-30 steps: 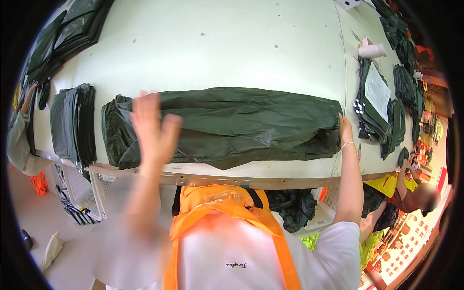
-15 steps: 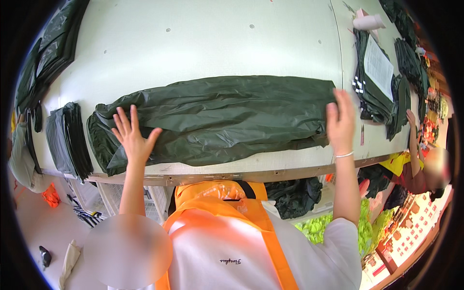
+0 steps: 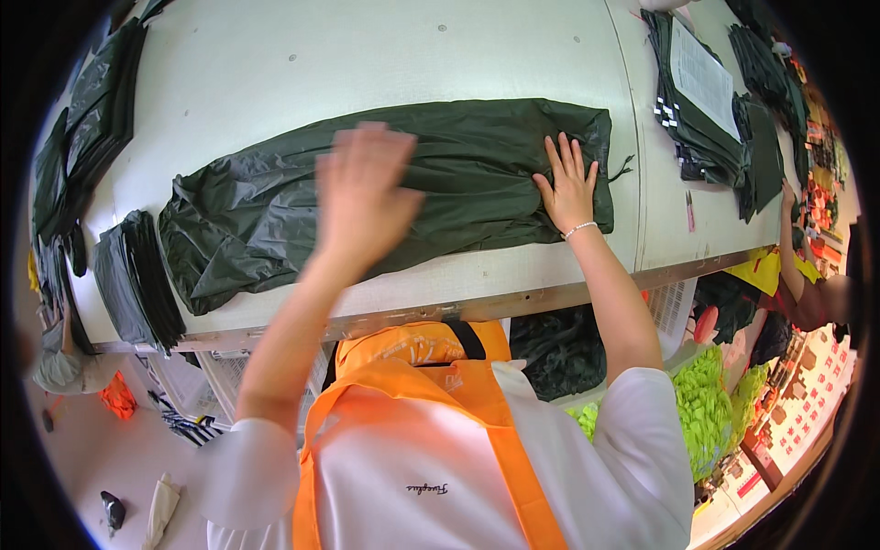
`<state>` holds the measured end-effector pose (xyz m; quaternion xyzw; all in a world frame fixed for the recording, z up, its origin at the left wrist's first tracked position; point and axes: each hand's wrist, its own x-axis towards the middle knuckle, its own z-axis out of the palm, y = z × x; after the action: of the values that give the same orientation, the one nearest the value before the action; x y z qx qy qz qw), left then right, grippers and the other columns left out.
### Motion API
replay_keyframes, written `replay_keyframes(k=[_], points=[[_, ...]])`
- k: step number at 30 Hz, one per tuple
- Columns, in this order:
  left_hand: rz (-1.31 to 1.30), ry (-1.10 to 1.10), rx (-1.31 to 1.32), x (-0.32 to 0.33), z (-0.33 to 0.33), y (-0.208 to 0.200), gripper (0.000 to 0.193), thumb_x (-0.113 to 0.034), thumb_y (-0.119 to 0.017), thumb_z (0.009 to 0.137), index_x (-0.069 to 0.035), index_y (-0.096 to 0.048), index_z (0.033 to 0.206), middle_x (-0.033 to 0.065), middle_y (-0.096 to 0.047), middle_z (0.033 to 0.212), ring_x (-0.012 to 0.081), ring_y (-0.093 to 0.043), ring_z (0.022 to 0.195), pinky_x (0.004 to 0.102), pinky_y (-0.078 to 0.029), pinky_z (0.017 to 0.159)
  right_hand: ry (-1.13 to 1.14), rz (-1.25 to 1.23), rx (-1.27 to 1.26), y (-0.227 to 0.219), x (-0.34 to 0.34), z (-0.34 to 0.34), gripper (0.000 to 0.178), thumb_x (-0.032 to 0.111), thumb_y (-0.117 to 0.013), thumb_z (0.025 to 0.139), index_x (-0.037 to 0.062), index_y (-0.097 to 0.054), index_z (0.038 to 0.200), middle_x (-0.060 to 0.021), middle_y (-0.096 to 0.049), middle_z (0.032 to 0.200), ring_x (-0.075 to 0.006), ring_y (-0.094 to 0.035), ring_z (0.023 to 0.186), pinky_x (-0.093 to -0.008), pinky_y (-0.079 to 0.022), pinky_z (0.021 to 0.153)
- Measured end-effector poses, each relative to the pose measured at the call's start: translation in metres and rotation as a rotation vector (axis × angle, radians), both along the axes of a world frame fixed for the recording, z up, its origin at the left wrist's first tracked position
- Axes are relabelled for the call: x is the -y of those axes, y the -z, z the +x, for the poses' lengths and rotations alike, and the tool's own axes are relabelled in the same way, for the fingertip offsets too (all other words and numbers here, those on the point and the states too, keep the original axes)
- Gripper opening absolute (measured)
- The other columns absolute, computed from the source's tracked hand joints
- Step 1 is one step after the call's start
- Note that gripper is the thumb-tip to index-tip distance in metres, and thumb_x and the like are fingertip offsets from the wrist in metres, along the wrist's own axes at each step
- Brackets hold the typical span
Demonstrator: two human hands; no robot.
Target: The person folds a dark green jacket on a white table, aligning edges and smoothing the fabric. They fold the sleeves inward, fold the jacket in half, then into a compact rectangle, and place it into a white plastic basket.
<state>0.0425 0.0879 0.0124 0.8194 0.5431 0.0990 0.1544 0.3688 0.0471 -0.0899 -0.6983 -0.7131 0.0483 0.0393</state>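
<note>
A long piece of dark green, thin, slightly shiny fabric [image 3: 477, 165] lies stretched across the white table, creased along its length. A short dark cord [image 3: 623, 169] sticks out past its right end. My right hand [image 3: 568, 183] presses flat on the fabric near that end, fingers spread. Over the middle of the piece is my left hand [image 3: 367, 197], smeared by motion, with fingers stretched out and the thumb apart. Whether it touches the cloth I cannot tell. Neither hand grips anything.
Folded dark green stacks lie at left [image 3: 137, 280] and far left [image 3: 96, 119]. At right is another stack [image 3: 683, 119] with a printed sheet [image 3: 701, 78] on it, a small pinkish tool [image 3: 690, 211] nearby. The table's front edge [image 3: 440, 312] runs before me. Other people work at both sides.
My left hand has moved right from the fabric's left part to over its middle. My right hand has come down flat onto the right end. That end now looks wider and flatter, its cord showing.
</note>
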Motion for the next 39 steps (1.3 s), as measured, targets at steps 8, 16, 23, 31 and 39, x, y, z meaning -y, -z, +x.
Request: replay_keyframes(k=[8, 16, 23, 31, 39], points=[[-0.002, 0.213, -0.045, 0.018, 0.069, 0.095, 0.083, -0.068, -0.059, 0.071, -0.035, -0.032, 0.142, 0.012, -0.012, 0.154, 0.0364, -0.011, 0.14, 0.0636, -0.012, 0.106, 0.666, 0.005, -0.394, -0.019, 0.001, 0.02, 0.124, 0.064, -0.074, 0.06, -0.0037, -0.012, 0.144, -0.0352, -0.023, 0.142, -0.0393, -0.024, 0.136, -0.053, -0.02, 0.108], [-0.154, 0.205, 0.06, 0.011, 0.075, 0.083, 0.087, -0.064, -0.067, 0.065, -0.032, -0.038, 0.14, 0.0136, -0.013, 0.153, 0.0365, -0.01, 0.141, 0.0631, -0.007, 0.107, 0.517, -0.362, -0.98, -0.134, -0.027, 0.028, 0.051, 0.024, -0.078, 0.072, -0.0076, -0.061, 0.107, -0.013, -0.066, 0.102, -0.0209, -0.062, 0.091, -0.0345, -0.048, 0.083], [-0.976, -0.35, 1.227, -0.023, -0.037, 0.049, 0.051, -0.045, -0.059, 0.087, -0.004, -0.061, 0.116, 0.0078, -0.064, 0.107, 0.0167, -0.058, 0.102, 0.0352, -0.045, 0.089, -0.007, -0.458, -0.135, -0.201, -0.041, -0.205, 0.029, 0.027, -0.062, 0.076, -0.0013, -0.068, 0.079, -0.0244, -0.065, 0.088, -0.0377, -0.065, 0.082, -0.0435, -0.052, 0.075], [-0.944, -0.767, 1.28, -0.047, -0.083, 0.079, 0.057, -0.041, -0.053, 0.092, 0.007, -0.049, 0.121, 0.0163, -0.059, 0.113, 0.0232, -0.058, 0.099, 0.0368, -0.047, 0.082, -0.2, -0.465, -0.81, -0.082, -0.043, -0.286, 0.056, 0.023, -0.06, 0.085, -0.0068, -0.045, 0.13, -0.0244, -0.065, 0.097, -0.0305, -0.067, 0.082, -0.035, -0.053, 0.075], [-1.126, -0.806, 1.617, -0.062, -0.08, 0.045, 0.05, -0.042, -0.043, 0.095, 0.0, -0.055, 0.12, 0.0115, -0.061, 0.117, 0.0215, -0.059, 0.1, 0.0349, -0.049, 0.086, -0.36, 0.22, -0.514, -0.063, -0.083, -0.187, 0.036, 0.015, -0.052, 0.091, 0.0108, -0.054, 0.126, -0.0166, -0.047, 0.134, -0.0349, -0.041, 0.126, -0.0443, -0.032, 0.104]])
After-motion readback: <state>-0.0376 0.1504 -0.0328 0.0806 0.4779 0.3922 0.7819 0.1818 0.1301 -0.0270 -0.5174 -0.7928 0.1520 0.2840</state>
